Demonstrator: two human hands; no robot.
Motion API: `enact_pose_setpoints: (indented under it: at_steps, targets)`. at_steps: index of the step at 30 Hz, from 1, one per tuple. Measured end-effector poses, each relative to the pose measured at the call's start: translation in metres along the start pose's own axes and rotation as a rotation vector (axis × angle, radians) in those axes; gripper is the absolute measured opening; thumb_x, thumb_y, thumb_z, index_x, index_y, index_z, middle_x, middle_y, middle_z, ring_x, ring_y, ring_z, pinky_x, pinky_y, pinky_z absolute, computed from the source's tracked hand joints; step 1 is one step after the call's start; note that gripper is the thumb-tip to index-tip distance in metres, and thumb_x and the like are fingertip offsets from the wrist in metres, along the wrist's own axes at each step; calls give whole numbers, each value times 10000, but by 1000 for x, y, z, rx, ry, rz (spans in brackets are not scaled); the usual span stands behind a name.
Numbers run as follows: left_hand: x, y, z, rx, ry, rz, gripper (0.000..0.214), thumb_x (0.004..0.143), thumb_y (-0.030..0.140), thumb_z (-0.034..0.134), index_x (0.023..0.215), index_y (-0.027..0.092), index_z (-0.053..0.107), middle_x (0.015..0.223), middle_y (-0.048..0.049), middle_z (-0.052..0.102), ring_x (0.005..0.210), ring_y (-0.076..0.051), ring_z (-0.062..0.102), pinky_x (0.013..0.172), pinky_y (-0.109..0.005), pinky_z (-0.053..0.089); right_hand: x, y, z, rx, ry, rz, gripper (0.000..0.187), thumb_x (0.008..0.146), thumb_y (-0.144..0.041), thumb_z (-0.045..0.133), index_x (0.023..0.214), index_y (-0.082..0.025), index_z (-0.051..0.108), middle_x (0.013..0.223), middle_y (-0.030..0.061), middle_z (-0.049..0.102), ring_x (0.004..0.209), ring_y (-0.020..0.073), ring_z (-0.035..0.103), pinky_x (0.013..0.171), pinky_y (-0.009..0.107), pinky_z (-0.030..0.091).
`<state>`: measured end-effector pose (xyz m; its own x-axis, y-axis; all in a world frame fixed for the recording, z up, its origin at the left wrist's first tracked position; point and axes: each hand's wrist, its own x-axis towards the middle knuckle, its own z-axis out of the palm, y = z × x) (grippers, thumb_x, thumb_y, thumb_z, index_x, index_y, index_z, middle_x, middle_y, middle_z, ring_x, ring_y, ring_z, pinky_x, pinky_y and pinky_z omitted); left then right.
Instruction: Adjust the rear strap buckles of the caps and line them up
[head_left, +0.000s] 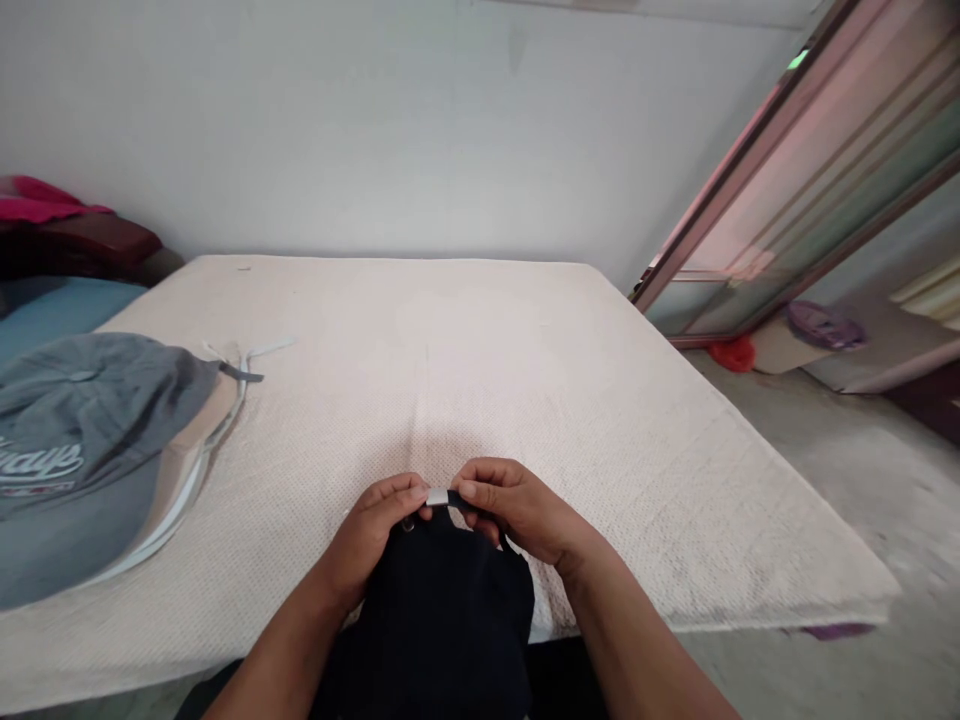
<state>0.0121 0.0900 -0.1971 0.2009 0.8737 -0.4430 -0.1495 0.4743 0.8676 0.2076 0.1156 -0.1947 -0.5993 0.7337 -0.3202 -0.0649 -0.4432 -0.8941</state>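
Note:
A dark navy cap (450,600) is held at the near edge of the table, its back strap (456,499) facing away from me. A silver metal buckle (437,496) sits on the strap between my hands. My left hand (379,520) is closed, thumb and fingers pinching the strap at the buckle's left end. On the other side my right hand (514,505) is closed too, pinching the strap just right of the buckle. Part of the strap is hidden behind the fingers.
A grey cap (90,410) with white lettering rests on a stack of light-coloured caps (191,470) at the left. The table (480,340) has a cream textured cover. A blue seat (67,305) stands beyond at the left, a sliding glass door (787,220) at the right.

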Motion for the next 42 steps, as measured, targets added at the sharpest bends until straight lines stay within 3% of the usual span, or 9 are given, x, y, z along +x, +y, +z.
enact_pose_setpoints:
  at_steps: [3, 9, 19, 22, 26, 28, 33, 42]
  targets:
    - [0, 0, -2, -56, -8, -7, 211, 742, 344, 656, 644, 170, 588, 627, 24, 558, 555, -100, 477, 540, -199, 359, -3, -2, -4, -19, -10, 21, 279, 802, -419, 627, 761, -148, 574, 639, -16, 531, 539, 77, 474, 515, 218, 354]
    - [0, -5, -3, -41, -102, -18, 156, 754, 297, 651, 702, 168, 581, 588, 38, 498, 508, -79, 424, 494, -186, 311, -2, 1, -3, 51, 63, 42, 230, 757, -337, 670, 702, -152, 546, 547, -51, 465, 451, 51, 371, 441, 199, 260]
    - [-5, 2, -5, -12, -246, -1, 103, 742, 254, 611, 808, 179, 585, 654, 26, 504, 567, -100, 433, 535, -210, 330, 3, 6, 0, 75, 60, -16, 225, 766, -316, 669, 682, -153, 538, 522, -56, 441, 446, 48, 359, 430, 193, 247]
    - [-7, 5, -2, -40, -215, -11, 159, 751, 332, 586, 761, 174, 608, 673, 7, 538, 592, -121, 462, 564, -229, 364, 2, 6, 1, 88, 34, -22, 234, 763, -335, 674, 694, -152, 546, 531, -53, 444, 454, 51, 362, 428, 192, 248]
    - [-7, 6, 3, -56, -84, -72, 340, 806, 481, 504, 712, 176, 619, 663, -6, 569, 595, -142, 485, 590, -252, 390, 1, 6, 1, 99, 3, -25, 229, 768, -340, 671, 710, -152, 553, 537, -56, 435, 464, 52, 366, 437, 190, 264]
    - [-4, 4, 2, -55, -50, -84, 329, 807, 464, 526, 681, 171, 606, 637, 1, 564, 577, -132, 478, 575, -240, 378, 2, 6, 2, 106, 0, -18, 227, 776, -337, 661, 707, -154, 546, 542, -53, 439, 464, 52, 362, 435, 190, 256]
    - [2, -3, -3, -48, -156, -65, 213, 778, 330, 610, 659, 158, 568, 553, 36, 495, 485, -80, 403, 488, -194, 288, 2, 5, 2, 123, 30, 2, 246, 761, -345, 671, 687, -156, 532, 564, -46, 455, 461, 47, 357, 424, 187, 243]
    - [3, -6, -5, -48, -185, -42, 152, 759, 232, 542, 627, 161, 520, 524, 47, 436, 454, -69, 336, 452, -195, 231, 3, 5, 4, 113, 31, 8, 232, 779, -319, 659, 677, -157, 527, 495, -63, 410, 443, 48, 342, 419, 184, 225]
